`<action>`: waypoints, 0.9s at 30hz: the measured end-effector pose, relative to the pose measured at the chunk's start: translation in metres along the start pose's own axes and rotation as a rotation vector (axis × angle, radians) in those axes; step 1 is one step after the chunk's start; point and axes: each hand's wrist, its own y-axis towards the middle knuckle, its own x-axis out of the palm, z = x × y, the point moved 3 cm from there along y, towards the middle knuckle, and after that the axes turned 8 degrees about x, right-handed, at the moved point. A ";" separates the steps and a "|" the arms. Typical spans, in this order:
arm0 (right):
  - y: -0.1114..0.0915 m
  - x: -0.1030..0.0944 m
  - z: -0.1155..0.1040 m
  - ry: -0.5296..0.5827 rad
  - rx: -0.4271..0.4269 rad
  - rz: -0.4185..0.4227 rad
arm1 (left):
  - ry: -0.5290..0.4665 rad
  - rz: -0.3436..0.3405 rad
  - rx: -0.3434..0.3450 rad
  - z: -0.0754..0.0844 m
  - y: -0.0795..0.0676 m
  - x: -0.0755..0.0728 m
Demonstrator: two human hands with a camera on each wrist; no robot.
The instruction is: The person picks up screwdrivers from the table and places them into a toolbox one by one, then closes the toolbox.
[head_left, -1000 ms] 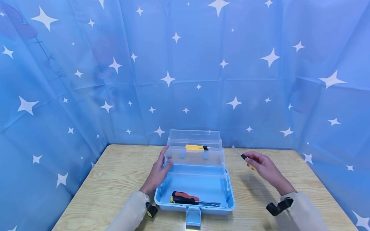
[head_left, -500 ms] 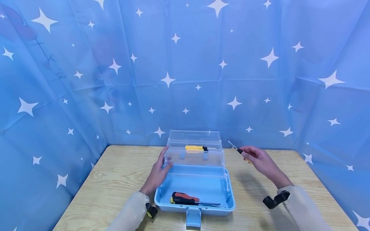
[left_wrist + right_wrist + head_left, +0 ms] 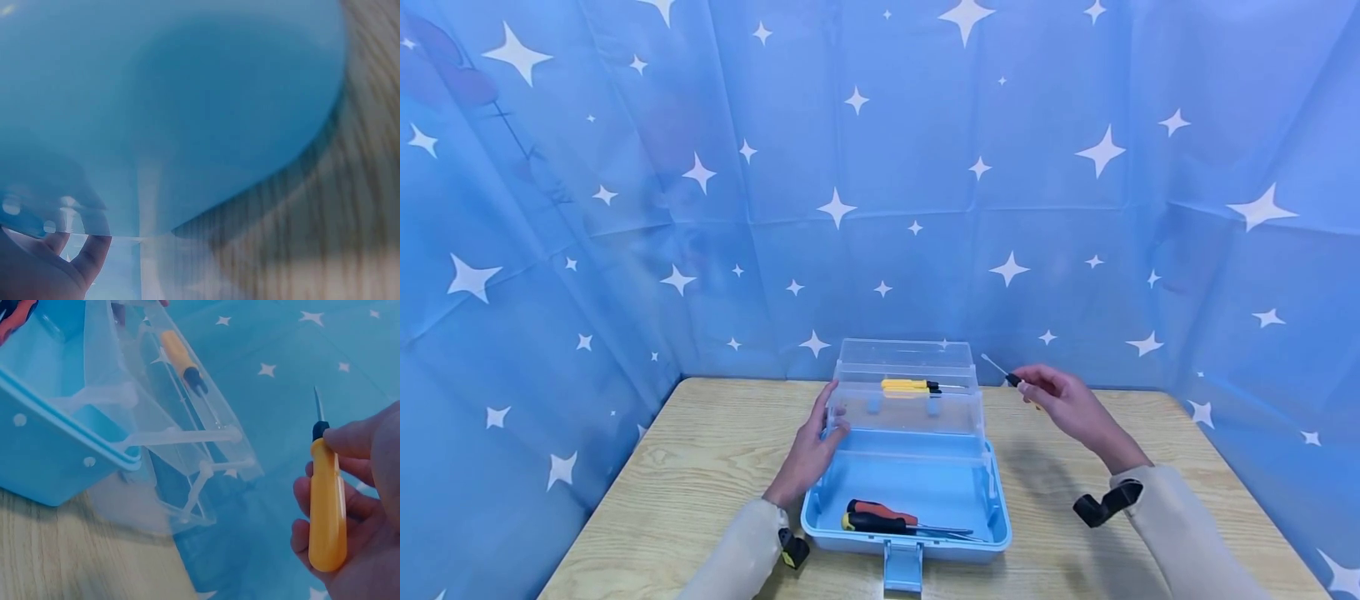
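Note:
My right hand [image 3: 1067, 408] holds a small yellow screwdriver [image 3: 328, 512] in the air, right of the toolbox; its flat tip points up and left, and the thumb presses near the black collar. A light blue toolbox [image 3: 940, 487] stands open on the table, its clear trays [image 3: 902, 417] raised at the back. My left hand [image 3: 808, 454] grips the left edge of these trays, thumb in front, some fingers seen through the plastic. In the upper tray lies another yellow screwdriver [image 3: 904, 384], perhaps two. On the box floor rest a red-handled screwdriver [image 3: 883, 509] and a black-and-yellow one [image 3: 876, 522].
The wooden table [image 3: 722, 450] extends to both sides of the box. A blue latch [image 3: 902, 567] hangs forward from the front rim. Behind the table hangs a blue star-patterned cloth [image 3: 910, 167]. Blue plastic fills most of the left wrist view.
My right hand has moved left and farther back with the yellow screwdriver, bringing its tip nearer the raised trays. My left hand and the toolbox have kept their place.

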 end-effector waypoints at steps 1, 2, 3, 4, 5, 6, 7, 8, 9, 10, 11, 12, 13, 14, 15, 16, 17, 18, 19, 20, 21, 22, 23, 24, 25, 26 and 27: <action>0.001 0.000 -0.001 0.000 -0.003 -0.001 | 0.001 0.000 0.000 0.000 0.000 0.000; 0.001 0.000 -0.002 -0.003 -0.005 -0.002 | 0.002 -0.001 -0.001 0.000 0.000 0.000; 0.002 0.001 -0.003 -0.004 -0.007 -0.003 | 0.002 -0.001 -0.002 0.000 0.000 0.000; 0.003 0.001 -0.004 -0.004 -0.010 -0.005 | 0.003 -0.001 -0.003 0.000 0.000 0.000; 0.003 0.001 -0.005 -0.003 -0.013 -0.006 | 0.004 0.000 -0.004 0.000 0.000 0.000; 0.004 0.001 -0.005 -0.004 -0.015 -0.007 | 0.004 0.000 -0.006 0.000 0.000 0.001; 0.005 0.001 -0.006 -0.002 -0.015 -0.007 | 0.003 -0.001 -0.007 0.000 0.000 0.001; 0.005 0.002 -0.007 -0.003 -0.015 -0.008 | 0.004 -0.002 -0.003 0.000 0.000 0.001; 0.006 0.002 -0.007 -0.003 -0.014 -0.009 | 0.003 -0.002 -0.003 0.000 0.000 0.001; 0.006 0.002 -0.008 -0.003 -0.012 -0.009 | 0.004 -0.002 -0.002 0.000 0.000 0.001; 0.007 0.002 -0.009 -0.004 -0.011 -0.009 | 0.004 -0.003 0.001 0.000 0.000 0.001; 0.007 0.002 -0.010 -0.006 -0.010 -0.009 | 0.004 -0.005 0.003 0.000 0.000 0.001; 0.008 0.002 -0.011 -0.007 -0.009 -0.010 | 0.005 -0.005 0.006 0.000 0.000 0.002; 0.009 0.002 -0.012 -0.011 -0.009 -0.012 | 0.006 -0.006 0.008 0.000 0.000 0.002; 0.009 0.003 -0.013 -0.013 -0.010 -0.013 | 0.004 -0.005 0.004 0.000 0.001 0.002; 0.010 0.003 -0.014 -0.016 -0.010 -0.014 | 0.004 -0.005 0.005 -0.001 0.001 0.002; 0.011 0.003 -0.015 -0.021 -0.012 -0.015 | 0.005 -0.006 0.008 -0.001 0.001 0.001; 0.012 0.004 -0.016 -0.025 -0.013 -0.015 | 0.005 -0.006 0.008 -0.001 0.001 0.001; 0.013 0.004 -0.017 -0.031 -0.017 -0.016 | 0.006 -0.006 0.009 -0.001 0.001 0.001; 0.014 0.005 -0.019 -0.033 -0.021 -0.016 | 0.007 -0.007 0.010 -0.001 0.001 0.001; 0.015 0.005 -0.020 -0.033 -0.026 -0.018 | 0.007 -0.007 0.010 -0.001 0.001 0.001; 0.016 0.006 -0.021 -0.034 -0.031 -0.020 | 0.007 -0.007 0.012 -0.001 0.001 0.001; 0.017 0.007 -0.022 -0.034 -0.037 -0.021 | 0.008 -0.006 0.012 -0.001 0.001 0.001; 0.018 0.008 -0.023 -0.031 -0.042 -0.023 | 0.008 -0.006 0.013 -0.001 0.001 0.001; 0.019 0.008 -0.024 -0.032 -0.046 -0.025 | 0.008 -0.005 0.011 -0.001 0.001 0.001; 0.020 0.009 -0.025 -0.031 -0.049 -0.027 | 0.008 -0.004 0.012 -0.001 0.001 0.001; 0.020 0.010 -0.025 -0.033 -0.052 -0.028 | 0.009 -0.003 0.011 -0.001 0.001 0.000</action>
